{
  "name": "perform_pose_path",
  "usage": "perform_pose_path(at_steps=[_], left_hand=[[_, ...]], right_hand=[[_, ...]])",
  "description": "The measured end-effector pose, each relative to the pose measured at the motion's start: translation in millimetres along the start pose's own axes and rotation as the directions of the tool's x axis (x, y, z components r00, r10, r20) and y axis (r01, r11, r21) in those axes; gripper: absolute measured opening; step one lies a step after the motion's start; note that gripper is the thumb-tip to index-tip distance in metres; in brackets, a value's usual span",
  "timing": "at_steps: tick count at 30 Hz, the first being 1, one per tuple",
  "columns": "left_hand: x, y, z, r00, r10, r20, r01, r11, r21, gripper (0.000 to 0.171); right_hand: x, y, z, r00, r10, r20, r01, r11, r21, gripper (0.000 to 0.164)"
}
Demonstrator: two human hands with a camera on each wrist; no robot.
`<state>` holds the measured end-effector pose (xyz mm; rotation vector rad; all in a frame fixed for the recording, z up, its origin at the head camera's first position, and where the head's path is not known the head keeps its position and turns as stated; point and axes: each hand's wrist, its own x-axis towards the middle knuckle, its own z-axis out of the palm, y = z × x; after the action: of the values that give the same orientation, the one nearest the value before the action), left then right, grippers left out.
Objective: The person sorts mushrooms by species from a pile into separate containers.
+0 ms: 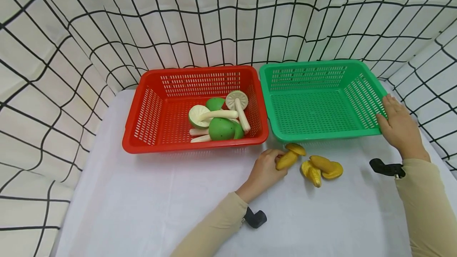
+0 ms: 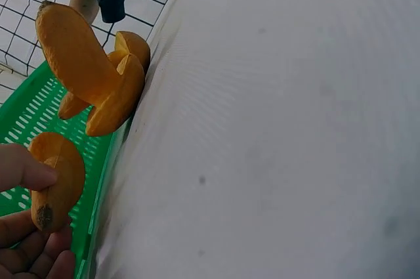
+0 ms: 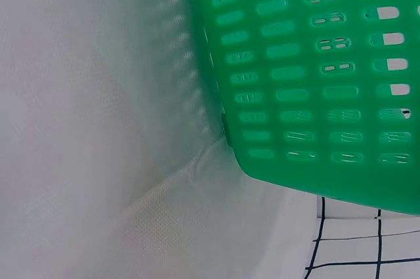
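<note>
My left hand pinches a yellow mushroom just in front of the baskets. In the left wrist view the thumb lies across that mushroom's stem, with fingers beneath it. Right beside it, other yellow mushrooms lie together on the white cloth. At the right, my right hand rests on the right rim of the green basket, its fingers fairly straight. No mushrooms are seen inside that basket. The right wrist view shows the basket's slotted outer wall but not the hand.
A red basket stands left of the green one, their rims close together. Several green-capped mushrooms with white stems lie in its right half. White cloth covers the table. Black wire mesh over white sheeting surrounds the back and sides.
</note>
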<state>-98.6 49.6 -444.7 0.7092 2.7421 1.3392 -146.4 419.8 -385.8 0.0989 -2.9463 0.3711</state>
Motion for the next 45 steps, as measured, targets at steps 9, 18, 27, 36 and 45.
perform_pose_path(at_steps=[9,18,27,36,45], left_hand=[[-2.8,-1.0,-7.2,1.000,0.028,0.006,-0.028,0.998,-0.055,0.032],[-8.0,4.5,-16.7,0.998,0.056,0.018,-0.052,0.984,-0.172,0.034],[-10.2,12.9,-28.0,0.996,0.084,0.022,-0.072,0.940,-0.332,0.035],[-9.0,21.7,-42.9,0.993,0.117,-0.001,-0.109,0.917,-0.384,0.037],[-5.5,22.2,-51.6,0.992,0.124,-0.031,-0.125,0.900,-0.418,0.039]], right_hand=[[-0.1,-2.5,0.8,0.999,0.030,-0.026,-0.030,1.000,0.007,0.058],[0.3,-6.1,-0.2,0.998,0.059,-0.028,-0.059,0.998,0.001,0.060],[0.0,-8.0,-0.1,0.997,0.071,-0.042,-0.070,0.997,0.014,0.060],[0.5,-6.4,1.6,0.996,0.071,-0.050,-0.070,0.997,0.014,0.060],[-0.9,-6.9,1.7,0.996,0.064,-0.058,-0.064,0.998,0.007,0.059]])
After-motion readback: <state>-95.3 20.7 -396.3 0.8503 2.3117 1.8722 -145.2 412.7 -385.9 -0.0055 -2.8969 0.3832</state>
